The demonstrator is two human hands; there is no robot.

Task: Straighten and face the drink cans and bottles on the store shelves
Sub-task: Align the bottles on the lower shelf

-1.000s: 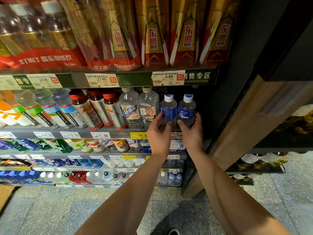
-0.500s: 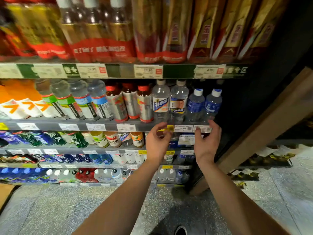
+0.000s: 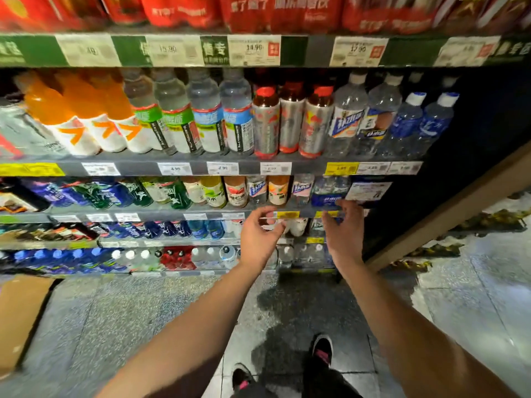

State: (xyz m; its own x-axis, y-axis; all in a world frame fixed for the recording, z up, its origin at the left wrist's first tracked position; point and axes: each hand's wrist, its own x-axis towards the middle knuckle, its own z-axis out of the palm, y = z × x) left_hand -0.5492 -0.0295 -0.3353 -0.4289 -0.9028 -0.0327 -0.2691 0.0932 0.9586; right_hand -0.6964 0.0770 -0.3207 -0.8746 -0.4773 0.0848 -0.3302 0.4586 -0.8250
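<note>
Both hands hung in front of the third shelf (image 3: pixel 172 214), holding nothing. The left hand (image 3: pixel 258 239) was loosely curled, thumb and forefinger apart, its fingertips before the shelf's yellow tag (image 3: pixel 287 214). The right hand (image 3: pixel 343 232) was relaxed too, fingers slightly bent and spread, its tips just below the blue-label bottles (image 3: pixel 327 193) at the right end of that shelf; whether they touched the shelf edge could not be told.

On that shelf the drink bottles (image 3: pixel 235 192) stood in a row, blurred, with green and blue ones to the left. One shelf above, two blue-capped water bottles (image 3: pixel 422 124) stood at the far right, then two clear bottles (image 3: pixel 362 116), three red-capped bottles (image 3: pixel 290 122), four clear green- and blue-label ones (image 3: pixel 195 116) and orange bottles (image 3: pixel 74 110) further left. Above those ran price tags (image 3: pixel 254 50) under red packs (image 3: pixel 258 12). Two lower shelves below the third held more bottles. A cardboard box (image 3: pixel 20 317) lay on the floor, down left of the shelf, and the person's shoes (image 3: pixel 321 350) stood on the floor below it.
</note>
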